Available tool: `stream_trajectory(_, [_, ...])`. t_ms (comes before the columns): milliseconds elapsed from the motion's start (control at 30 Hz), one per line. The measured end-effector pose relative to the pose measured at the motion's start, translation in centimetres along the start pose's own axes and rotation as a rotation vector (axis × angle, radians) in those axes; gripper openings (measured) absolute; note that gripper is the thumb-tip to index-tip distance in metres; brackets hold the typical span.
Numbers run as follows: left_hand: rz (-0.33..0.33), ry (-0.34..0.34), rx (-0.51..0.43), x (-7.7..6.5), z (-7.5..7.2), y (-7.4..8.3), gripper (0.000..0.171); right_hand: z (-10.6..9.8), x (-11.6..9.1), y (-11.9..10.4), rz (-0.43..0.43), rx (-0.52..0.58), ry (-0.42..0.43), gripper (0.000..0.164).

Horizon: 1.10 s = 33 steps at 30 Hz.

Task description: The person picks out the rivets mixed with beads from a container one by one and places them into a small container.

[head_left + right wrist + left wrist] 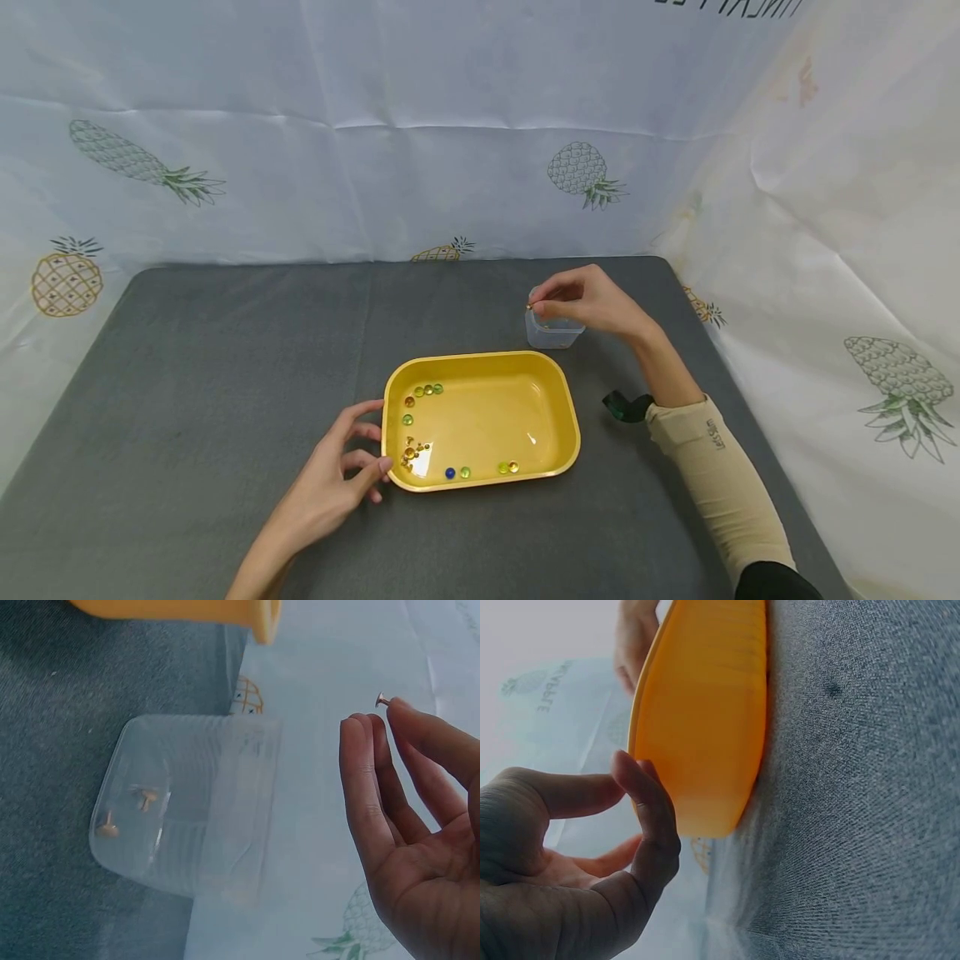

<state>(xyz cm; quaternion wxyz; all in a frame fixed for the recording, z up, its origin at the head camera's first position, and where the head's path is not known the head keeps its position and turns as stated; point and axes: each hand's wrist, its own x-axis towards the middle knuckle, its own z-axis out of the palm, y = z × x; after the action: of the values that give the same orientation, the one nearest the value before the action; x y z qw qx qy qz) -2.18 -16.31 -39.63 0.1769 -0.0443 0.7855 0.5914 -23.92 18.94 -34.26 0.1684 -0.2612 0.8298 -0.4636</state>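
My left hand (322, 492) pinches the left rim of a yellow tray (480, 425), fingers against its outer wall. In the tray lie several glass marbles (430, 389), green, amber and one blue. A small cluster of gold thumbtacks (409, 457) sits around an amber marble at its lower left corner. Above a clear plastic box (555, 337), behind the tray's right end, my right hand (592, 302) pinches a thumbtack (381, 700) between its fingertips. Two thumbtacks (146, 798) lie on the box's floor in the right wrist view.
A grey cloth (225, 375) covers the table. White curtains (450, 75) with pineapple prints hang behind it and along the right side. A dark strap end (626, 407) sticks out at my right wrist, by the beige sleeve (720, 483).
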Motion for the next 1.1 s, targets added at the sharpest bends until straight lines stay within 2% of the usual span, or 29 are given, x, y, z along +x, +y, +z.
stream_trajectory(300, [0.003, -0.001, 0.001, 0.0, 0.0, 0.0, 0.071, -0.4, -0.6, -1.2, 0.044, -0.026, 0.013, 0.021])
stream_trajectory(733, [-0.001, -0.004, 0.002, 0.0, 0.0, 0.1, 0.071, -0.7, -0.5, 0.6, 0.102, -0.040, 0.038, 0.020])
stream_trajectory(900, [0.001, -0.005, 0.001, 0.0, 0.0, 0.2, 0.070, -0.7, -0.3, 1.1, 0.100, -0.052, 0.040, 0.020])
stream_trajectory(1100, [0.002, -0.001, 0.001, -0.1, 0.1, 0.3, 0.071, -0.7, 0.2, 3.3, 0.081, -0.062, 0.050, 0.018])
